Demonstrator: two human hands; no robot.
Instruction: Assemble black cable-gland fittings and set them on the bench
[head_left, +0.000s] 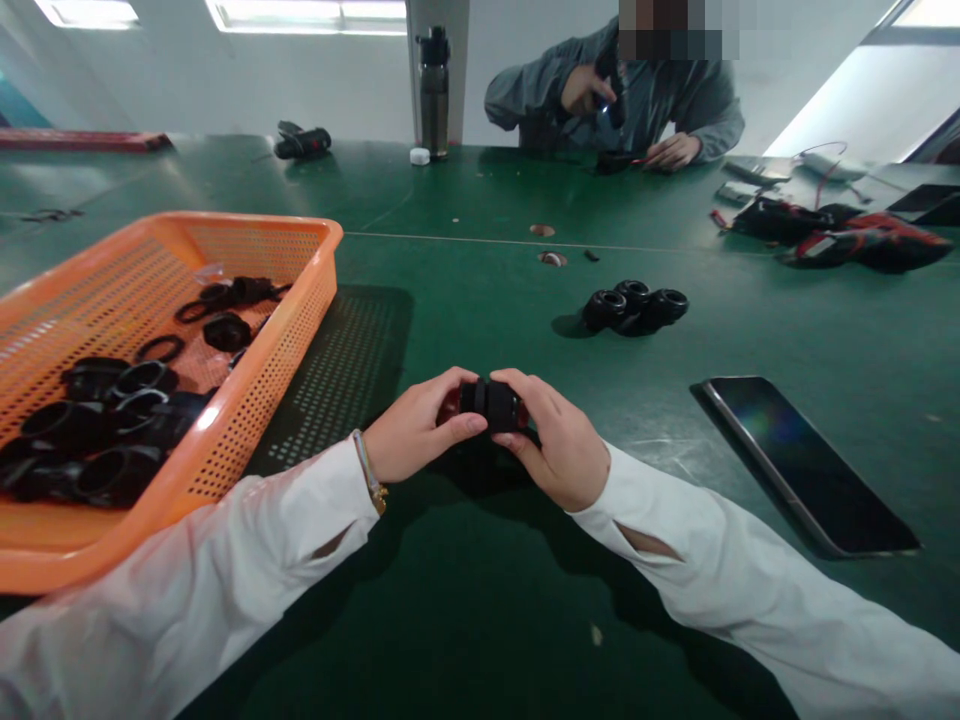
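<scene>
Over the middle of the green table, a short black plastic fitting (500, 405) is held between both hands. It looks round, with a groove around it near its left end. My left hand (420, 425) grips the left end, thumb in front and fingers behind. Around the right end, the fingers and thumb of my right hand (559, 440) are closed. My fingers hide both ends of the part. Farther back on the right, several similar black fittings (634, 306) stand close together on the table.
An orange perforated basket (330, 245) at left holds black tubular parts and rings (159, 348). A phone (810, 465) lies at right. Behind are a bottle (433, 100), a dark tool (301, 141) and red-black items (862, 240). Across the table a person (555, 95) holds a black tool.
</scene>
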